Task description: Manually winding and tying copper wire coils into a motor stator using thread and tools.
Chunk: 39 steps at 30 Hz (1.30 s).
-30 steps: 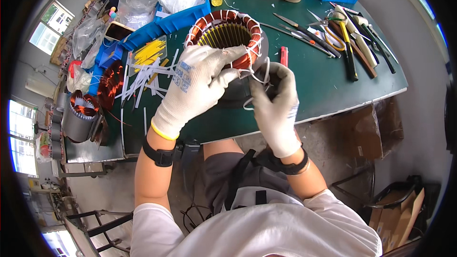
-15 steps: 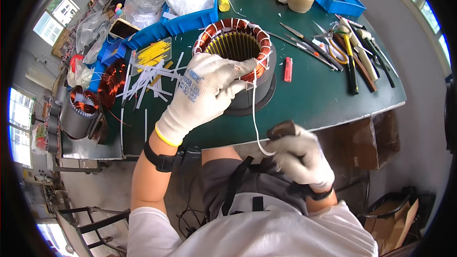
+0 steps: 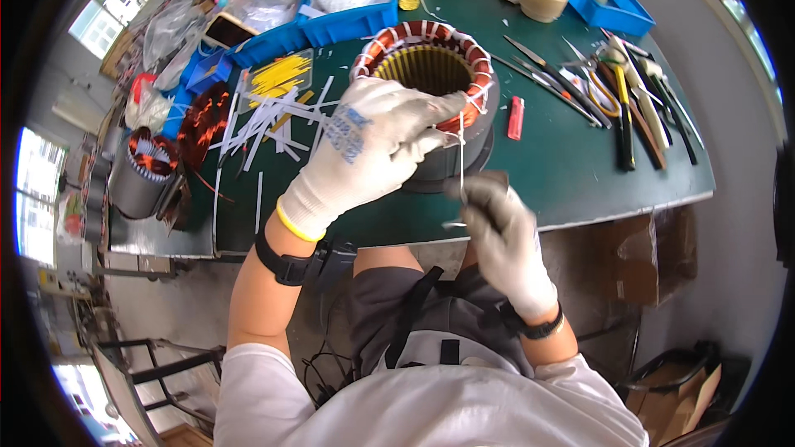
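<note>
- A stator with copper windings [image 3: 424, 69] stands upright on the green tabletop [image 3: 571, 186] at the upper centre of the frame, its bore lined in yellow and its coil ring bound with white lacing.
- The left hand [image 3: 364, 134], in a whitish glove, lies across the near side of the ring at the centre; its fingers are grasping the winding's edge.
- A white cord [image 3: 462, 149] runs straight down from that edge to the right hand [image 3: 507, 228], lower right of centre.
- The right hand's gloved fingers are curled round the cord; motion blur hides their exact grip.
- A red piece [image 3: 516, 118] lies just right of the stator.
- Scissors with yellow handles [image 3: 604, 95] and a yellow-and-black-handled tool [image 3: 625, 120] lie among other tools at the upper right.
- White strips [image 3: 269, 128] and yellow strips [image 3: 277, 76] are heaped left of the stator.
- A blue bin [image 3: 352, 29] holding clear plastic bags stands at the upper centre-left.
- Another wound stator [image 3: 137, 190] stands at the far left, near loose copper coils [image 3: 205, 120].
</note>
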Available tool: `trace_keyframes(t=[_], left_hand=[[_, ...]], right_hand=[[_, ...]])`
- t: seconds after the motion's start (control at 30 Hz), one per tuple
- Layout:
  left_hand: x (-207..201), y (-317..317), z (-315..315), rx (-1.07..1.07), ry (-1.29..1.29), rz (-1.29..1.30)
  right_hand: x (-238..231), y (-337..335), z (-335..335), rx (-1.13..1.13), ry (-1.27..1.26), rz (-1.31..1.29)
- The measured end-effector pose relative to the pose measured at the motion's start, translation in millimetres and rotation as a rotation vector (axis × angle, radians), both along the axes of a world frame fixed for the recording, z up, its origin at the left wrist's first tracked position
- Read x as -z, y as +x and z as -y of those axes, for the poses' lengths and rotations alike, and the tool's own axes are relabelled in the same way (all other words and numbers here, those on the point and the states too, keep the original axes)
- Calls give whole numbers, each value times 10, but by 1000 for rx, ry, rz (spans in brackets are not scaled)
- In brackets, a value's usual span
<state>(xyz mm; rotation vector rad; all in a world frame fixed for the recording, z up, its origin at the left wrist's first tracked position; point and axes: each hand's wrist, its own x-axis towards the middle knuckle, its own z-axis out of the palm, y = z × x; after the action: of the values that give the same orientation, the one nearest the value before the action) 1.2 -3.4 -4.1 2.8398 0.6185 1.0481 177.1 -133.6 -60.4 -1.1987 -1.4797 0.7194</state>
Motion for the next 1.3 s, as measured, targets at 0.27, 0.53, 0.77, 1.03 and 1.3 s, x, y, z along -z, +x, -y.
trace_keyframes(t=[0.27, 0.53, 0.77, 1.03, 1.3], left_hand=[[46, -30, 13, -44, 129, -5], [88, 50, -134, 64, 190, 20], [84, -30, -125, 63, 221, 19], [-147, 47, -74, 4, -139, -18], [-198, 60, -43, -21, -199, -16]], right_hand=[[-505, 80, -717, -538, 171, -577], [-33, 226, -34, -430, -83, -779], [-856, 185, -47, -351, 100, -330], [-528, 375, 112, -394, 66, -456], [-291, 1082, -100, 488, -6, 490]])
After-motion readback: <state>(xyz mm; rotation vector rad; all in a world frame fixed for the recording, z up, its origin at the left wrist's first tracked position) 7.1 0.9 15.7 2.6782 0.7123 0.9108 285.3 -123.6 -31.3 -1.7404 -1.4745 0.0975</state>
